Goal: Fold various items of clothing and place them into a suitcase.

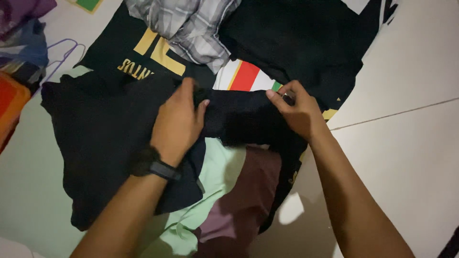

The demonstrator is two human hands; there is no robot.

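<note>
A black garment (105, 134) lies spread over a pile of clothes on the floor. My left hand (178, 122), with a dark watch on its wrist, presses down on the garment's middle and grips a fold near its top edge. At the garment's right end my right hand (297, 111) pinches the black cloth between thumb and fingers. Between both hands the black cloth is bunched into a band. Beneath it show a mint green garment (217, 177) and a maroon garment (248, 191).
A grey plaid shirt (191, 24) lies at the top on a black jersey with gold lettering (143, 57). A red, white and green cloth (246, 76) peeks out. A purple hanger (64, 50) and orange item (10, 102) sit left. White floor tiles (406, 86) lie right.
</note>
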